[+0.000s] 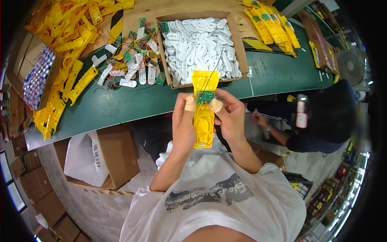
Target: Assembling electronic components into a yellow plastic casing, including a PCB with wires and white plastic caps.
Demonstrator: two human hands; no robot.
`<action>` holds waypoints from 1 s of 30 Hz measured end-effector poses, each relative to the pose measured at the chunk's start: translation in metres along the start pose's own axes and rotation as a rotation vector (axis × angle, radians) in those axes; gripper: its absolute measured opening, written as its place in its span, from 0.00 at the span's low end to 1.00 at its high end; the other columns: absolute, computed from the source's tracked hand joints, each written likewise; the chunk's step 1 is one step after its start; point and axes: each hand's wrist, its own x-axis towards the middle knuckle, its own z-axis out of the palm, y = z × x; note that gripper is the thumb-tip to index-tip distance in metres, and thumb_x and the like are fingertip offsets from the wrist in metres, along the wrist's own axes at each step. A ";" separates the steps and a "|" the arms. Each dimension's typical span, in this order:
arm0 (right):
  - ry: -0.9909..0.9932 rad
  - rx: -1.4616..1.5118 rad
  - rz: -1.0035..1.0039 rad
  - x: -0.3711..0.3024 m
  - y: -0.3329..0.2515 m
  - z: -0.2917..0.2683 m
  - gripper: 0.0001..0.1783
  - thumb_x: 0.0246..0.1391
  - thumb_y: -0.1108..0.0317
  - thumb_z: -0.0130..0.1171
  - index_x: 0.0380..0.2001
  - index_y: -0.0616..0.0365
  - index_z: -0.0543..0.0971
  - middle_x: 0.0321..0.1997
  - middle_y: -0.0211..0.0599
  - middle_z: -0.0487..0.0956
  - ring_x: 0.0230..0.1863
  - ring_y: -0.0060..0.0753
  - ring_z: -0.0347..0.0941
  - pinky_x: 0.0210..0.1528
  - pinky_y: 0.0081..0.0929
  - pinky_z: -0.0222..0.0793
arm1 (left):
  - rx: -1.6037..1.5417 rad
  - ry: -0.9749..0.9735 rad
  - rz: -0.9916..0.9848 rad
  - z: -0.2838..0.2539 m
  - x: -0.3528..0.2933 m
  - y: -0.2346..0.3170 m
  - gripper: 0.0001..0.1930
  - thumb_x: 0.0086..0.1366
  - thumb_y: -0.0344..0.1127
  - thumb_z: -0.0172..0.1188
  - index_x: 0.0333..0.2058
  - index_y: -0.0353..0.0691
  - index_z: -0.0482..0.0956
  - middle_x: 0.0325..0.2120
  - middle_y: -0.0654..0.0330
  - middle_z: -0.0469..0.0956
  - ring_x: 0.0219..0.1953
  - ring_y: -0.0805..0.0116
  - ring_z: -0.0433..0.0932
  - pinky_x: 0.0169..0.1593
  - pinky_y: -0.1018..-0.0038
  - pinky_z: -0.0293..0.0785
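Yellow casing (204, 124), held in both hands (184, 122) (232, 122), hides its underside.

Fingers of the left hand (184, 120) and right hand (231, 120) curl partly out of sight behind a long yellow plastic housing (203, 128), detail on its green rectangular circuit board (205, 97) too tiny to identify. The upper edge crops a heap of yellow plastic shells (76, 45); a dark-clad co-worker (322, 125) appears blurred at right.
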 end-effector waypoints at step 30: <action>-0.030 -0.029 -0.019 -0.008 -0.001 0.007 0.15 0.58 0.70 0.61 0.46 0.68 0.77 0.27 0.32 0.81 0.18 0.10 0.67 0.19 0.11 0.59 | 0.069 0.032 0.119 -0.002 -0.010 0.005 0.11 0.74 0.40 0.43 0.42 0.38 0.66 0.30 0.56 0.76 0.23 0.71 0.78 0.24 0.76 0.77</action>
